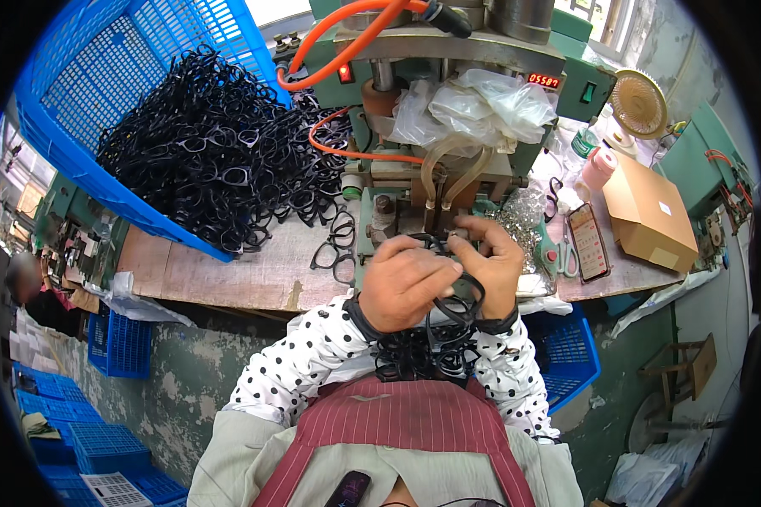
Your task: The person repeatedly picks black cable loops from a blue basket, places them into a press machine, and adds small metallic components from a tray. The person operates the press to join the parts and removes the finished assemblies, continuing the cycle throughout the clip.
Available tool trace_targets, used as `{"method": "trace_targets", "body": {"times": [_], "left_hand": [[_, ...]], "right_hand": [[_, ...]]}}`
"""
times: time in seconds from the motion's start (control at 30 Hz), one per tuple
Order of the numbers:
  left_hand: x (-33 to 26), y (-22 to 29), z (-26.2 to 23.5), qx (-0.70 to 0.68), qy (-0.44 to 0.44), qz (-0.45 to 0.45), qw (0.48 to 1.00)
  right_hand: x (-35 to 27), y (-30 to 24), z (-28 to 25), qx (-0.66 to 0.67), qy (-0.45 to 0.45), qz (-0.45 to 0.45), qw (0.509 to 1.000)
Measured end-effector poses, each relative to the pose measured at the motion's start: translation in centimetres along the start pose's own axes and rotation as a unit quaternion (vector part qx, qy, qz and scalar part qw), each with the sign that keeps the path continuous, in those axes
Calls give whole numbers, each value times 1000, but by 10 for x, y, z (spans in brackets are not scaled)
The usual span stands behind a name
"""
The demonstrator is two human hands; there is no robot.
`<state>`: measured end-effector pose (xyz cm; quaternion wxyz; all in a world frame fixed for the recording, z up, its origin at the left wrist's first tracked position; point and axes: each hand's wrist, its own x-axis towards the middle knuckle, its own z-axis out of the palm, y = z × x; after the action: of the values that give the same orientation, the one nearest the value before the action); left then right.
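Observation:
Both of my hands are close together at the front of a green press machine. My left hand is closed, its fingers curled on a black eyeglass frame whose rim hangs beneath them. My right hand pinches with thumb and index finger near the press tooling, at the same frame; the fingertips partly hide what they grip. Two clear tubes with metal tips come down just behind my fingers. More black eyeglass frames are heaped in front of my apron, below my wrists.
A tipped blue basket spills a large pile of black eyeglass frames over the table's left side. Loose small metal parts lie right of the press, beside scissors, a phone and a cardboard box. An orange hose loops overhead.

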<state>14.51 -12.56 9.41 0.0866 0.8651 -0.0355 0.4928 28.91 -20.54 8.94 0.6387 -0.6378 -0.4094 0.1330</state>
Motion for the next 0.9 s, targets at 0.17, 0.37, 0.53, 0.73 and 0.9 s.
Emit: {"method": "trace_targets", "body": {"times": [0.17, 0.37, 0.53, 0.73, 0.9], "left_hand": [[-8, -4, 7, -78, -9, 17, 997], [-18, 3, 0, -94, -33, 94, 991], [-12, 3, -5, -98, -32, 109, 989], [-17, -18, 10, -174, -109, 75, 976], [-19, -18, 12, -157, -115, 77, 978]], "right_hand": [[4, -4, 13, 80, 16, 58, 995], [9, -4, 31, 136, 28, 45, 989], [10, 5, 28, 119, 32, 30, 992], [33, 109, -64, -452, 189, -12, 871], [1, 112, -99, -441, 101, 34, 891]]}}
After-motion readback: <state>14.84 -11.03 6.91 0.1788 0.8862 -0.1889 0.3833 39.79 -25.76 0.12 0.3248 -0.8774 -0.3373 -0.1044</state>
